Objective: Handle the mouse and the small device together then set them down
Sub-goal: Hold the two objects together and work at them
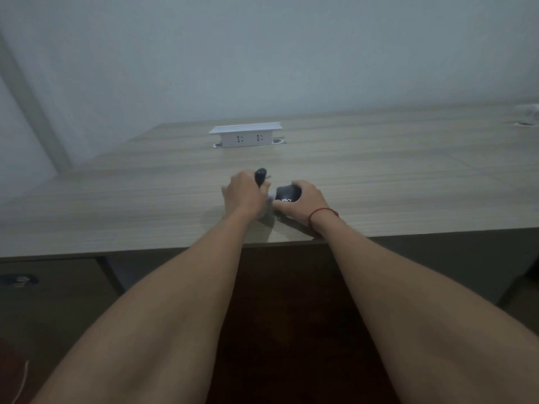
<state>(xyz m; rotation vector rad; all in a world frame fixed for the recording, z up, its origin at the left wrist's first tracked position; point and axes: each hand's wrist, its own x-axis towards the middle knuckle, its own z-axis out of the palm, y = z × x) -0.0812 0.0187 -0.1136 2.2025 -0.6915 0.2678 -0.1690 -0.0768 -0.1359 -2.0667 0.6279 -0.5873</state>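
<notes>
My left hand is closed around a small dark, rounded device, whose top sticks out above my fingers. My right hand grips a black mouse with white lettering on its near end. Both hands are close together over the wooden desk, near its front edge. A small pale thing shows between the two hands; I cannot tell what it is. Whether the mouse touches the desk is hidden by my fingers.
A white raised socket box with two outlets stands at the back middle of the desk. A cable hole sits at the far right. A drawer unit is under the desk on the left. A wall rises behind.
</notes>
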